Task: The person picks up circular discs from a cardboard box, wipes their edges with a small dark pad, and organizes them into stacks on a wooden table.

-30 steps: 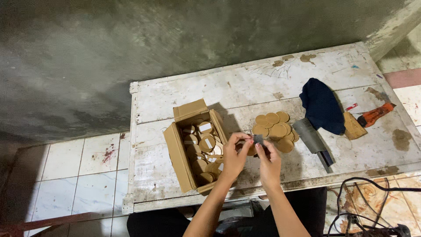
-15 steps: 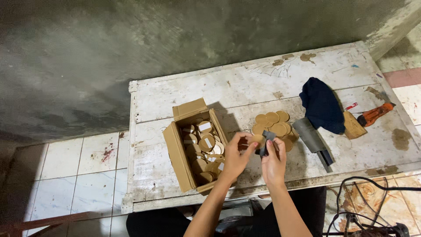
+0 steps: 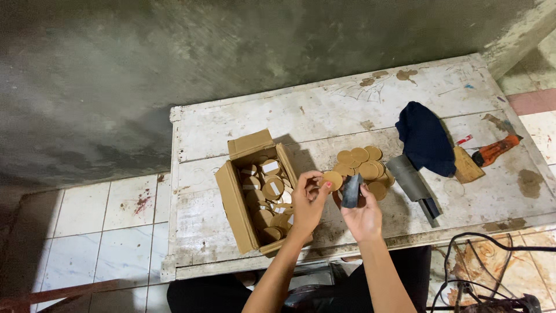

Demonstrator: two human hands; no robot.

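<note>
My left hand (image 3: 308,202) pinches a round tan wooden disc (image 3: 333,179) by its edge, just above the table. Close beside it, my right hand (image 3: 364,213) grips a small dark grey folded sheet (image 3: 351,190), which stands against the disc. Behind both hands lies a pile of several similar tan discs (image 3: 364,166) on the worn white table (image 3: 324,116). To the left of my left hand stands an open cardboard box (image 3: 238,200) filled with more discs.
A dark grey roll (image 3: 412,184) lies right of the disc pile. Past it sit a dark blue cloth (image 3: 425,139), a tan scraper blade (image 3: 465,167) and an orange-handled tool (image 3: 493,150). Black cables (image 3: 492,272) coil at lower right. White floor tiles (image 3: 87,232) lie to the left.
My right hand has turned the dark sheet upright against the disc. The left hand has raised the disc a little and shows its flat face.
</note>
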